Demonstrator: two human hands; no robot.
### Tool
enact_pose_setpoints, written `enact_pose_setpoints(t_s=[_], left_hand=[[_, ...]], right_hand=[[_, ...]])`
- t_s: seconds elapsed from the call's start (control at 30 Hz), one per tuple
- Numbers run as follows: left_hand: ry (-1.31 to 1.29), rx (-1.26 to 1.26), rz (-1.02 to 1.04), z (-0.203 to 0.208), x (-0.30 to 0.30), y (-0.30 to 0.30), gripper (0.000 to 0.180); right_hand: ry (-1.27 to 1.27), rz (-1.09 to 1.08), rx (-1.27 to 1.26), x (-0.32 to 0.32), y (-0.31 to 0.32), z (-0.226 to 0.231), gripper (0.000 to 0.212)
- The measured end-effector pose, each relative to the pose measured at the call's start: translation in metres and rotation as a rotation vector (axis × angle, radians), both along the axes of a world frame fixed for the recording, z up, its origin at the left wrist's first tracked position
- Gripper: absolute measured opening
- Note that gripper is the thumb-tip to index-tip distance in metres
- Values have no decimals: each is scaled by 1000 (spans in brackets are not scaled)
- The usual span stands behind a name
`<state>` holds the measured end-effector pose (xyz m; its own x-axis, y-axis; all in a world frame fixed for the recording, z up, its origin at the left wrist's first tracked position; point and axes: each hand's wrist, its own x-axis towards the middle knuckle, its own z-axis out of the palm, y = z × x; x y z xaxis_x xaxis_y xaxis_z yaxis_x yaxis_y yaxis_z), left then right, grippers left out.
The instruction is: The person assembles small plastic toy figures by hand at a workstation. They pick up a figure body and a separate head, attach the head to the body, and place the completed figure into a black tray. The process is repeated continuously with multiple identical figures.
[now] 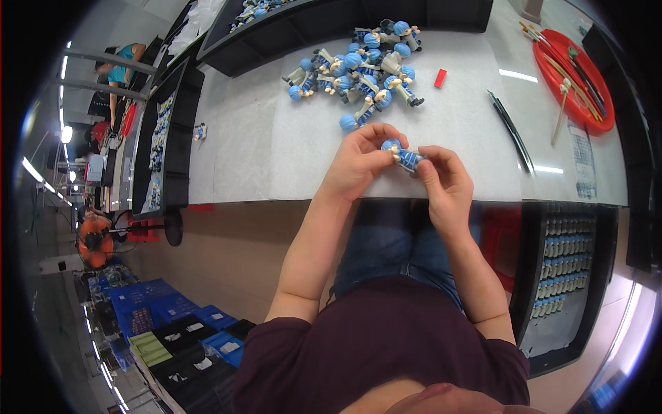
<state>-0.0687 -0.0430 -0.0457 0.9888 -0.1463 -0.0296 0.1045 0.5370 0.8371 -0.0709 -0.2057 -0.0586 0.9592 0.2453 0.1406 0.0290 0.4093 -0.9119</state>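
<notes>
Between both hands, just above the near edge of the table, is a small blue-haired figurine in blue and white. My left hand pinches it at the head end with thumb and forefinger. At its other end, my right hand grips it between thumb and fingertips. Right beyond my hands lies a loose pile of similar figurines, with blue hair and pale legs, jumbled in different directions. One figurine's blue head almost touches my left hand. What my fingers cover of the held figurine is hidden.
A red block lies right of the pile, then a black pen. A red oval tray holds brushes. Dark trays stand behind and at left; another with rows of figurines sits lower right. Other people work far left.
</notes>
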Motion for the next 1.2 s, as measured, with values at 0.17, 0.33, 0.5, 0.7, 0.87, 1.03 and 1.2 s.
enact_pose_setpoints(t_s=[0.17,0.33,0.5,0.7,0.87,1.03,1.2], left_hand=[[134,148,39,17,3,-4,22],[233,213,28,24,6,-4,16],[202,300,60,34,4,-7,16],[67,115,20,30,-2,-2,24],[-84,110,95,11,-3,-1,31],[-91,80,135,2,-1,-1,32],[-99,59,131,-3,0,-1,31]], right_hand=[[202,68,59,10,-3,8,26],[248,122,102,13,-4,11,30],[266,121,118,13,-5,10,29],[269,137,182,13,-7,7,24],[230,179,180,12,-5,10,19],[213,241,113,11,-5,12,17],[226,256,56,12,-5,11,16]])
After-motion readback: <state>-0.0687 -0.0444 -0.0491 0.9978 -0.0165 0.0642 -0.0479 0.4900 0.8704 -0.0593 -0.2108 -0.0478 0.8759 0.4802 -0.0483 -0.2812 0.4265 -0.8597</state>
